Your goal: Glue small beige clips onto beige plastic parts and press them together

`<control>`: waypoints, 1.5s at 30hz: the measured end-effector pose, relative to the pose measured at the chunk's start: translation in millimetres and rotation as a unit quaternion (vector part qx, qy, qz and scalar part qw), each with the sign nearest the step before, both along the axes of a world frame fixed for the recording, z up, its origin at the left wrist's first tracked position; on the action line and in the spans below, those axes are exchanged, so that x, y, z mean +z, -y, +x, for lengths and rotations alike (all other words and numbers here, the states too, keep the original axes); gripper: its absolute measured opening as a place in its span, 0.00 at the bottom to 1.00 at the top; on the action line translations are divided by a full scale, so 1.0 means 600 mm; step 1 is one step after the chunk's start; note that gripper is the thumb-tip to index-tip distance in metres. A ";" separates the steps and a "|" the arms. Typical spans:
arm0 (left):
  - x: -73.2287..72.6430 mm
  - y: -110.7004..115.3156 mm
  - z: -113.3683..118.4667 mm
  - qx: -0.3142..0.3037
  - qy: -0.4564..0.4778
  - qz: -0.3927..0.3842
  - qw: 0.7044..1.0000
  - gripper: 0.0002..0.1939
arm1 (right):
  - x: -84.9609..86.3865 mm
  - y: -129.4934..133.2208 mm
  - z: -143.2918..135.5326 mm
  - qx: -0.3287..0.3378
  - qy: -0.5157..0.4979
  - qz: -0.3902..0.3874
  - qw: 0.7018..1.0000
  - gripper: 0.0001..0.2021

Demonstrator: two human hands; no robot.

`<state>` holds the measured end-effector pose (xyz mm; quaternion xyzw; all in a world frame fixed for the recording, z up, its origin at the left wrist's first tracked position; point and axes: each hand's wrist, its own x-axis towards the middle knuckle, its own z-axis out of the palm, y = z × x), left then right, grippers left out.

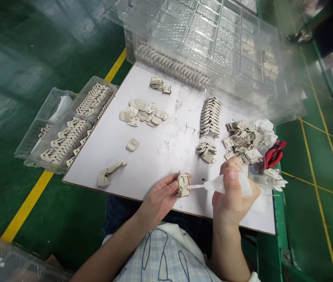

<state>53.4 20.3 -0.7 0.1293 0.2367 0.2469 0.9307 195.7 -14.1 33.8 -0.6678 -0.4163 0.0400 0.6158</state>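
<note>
- Presently, the fingers of our left hand [159,197] are closed on a beige clip part [183,184], pinching it by its side just over the near edge of the table [154,160].
- The fingers of our right hand [228,201] are wrapped about a translucent squeeze bottle [244,184], thumb on top.
- Between our hands, the bottle's thin nozzle [197,187] points left into the face of the clip part (whether its tip touches, we cannot tell).
- Just beyond our right hand we have a loose pile of beige clips [243,141], with a red-and-black tool [274,154] to its right.
- Left of that pile stands a small cluster of clips [207,152], and behind it a neat, overlapping row of clips [210,117].
- Farther to our left lie a curved beige piece [104,179], a single rounded cap [133,144] and a heap of similar caps [143,111]; a few small clips [156,83] sit behind them.
- At the back, we see stacked clear trays [201,27] with compartments, a row of beige parts showing through the wall.
- Off the table's left side, more clear boxes [33,147] hold rows of parts, above a green floor [75,219] with a yellow line [31,203].
</note>
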 end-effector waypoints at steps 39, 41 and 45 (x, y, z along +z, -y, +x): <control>0.011 0.005 -0.116 0.079 -0.005 -0.007 0.997 0.20 | 0.023 -0.077 -0.018 0.048 0.221 -0.198 0.954 0.13; 0.014 0.005 -0.122 0.101 0.009 -0.006 0.995 0.18 | 0.026 -0.083 -0.053 0.128 0.259 -0.155 0.945 0.04; 0.014 0.010 -0.136 0.131 0.006 0.008 0.991 0.17 | -0.008 -0.142 -0.115 0.312 0.302 -0.243 0.867 0.06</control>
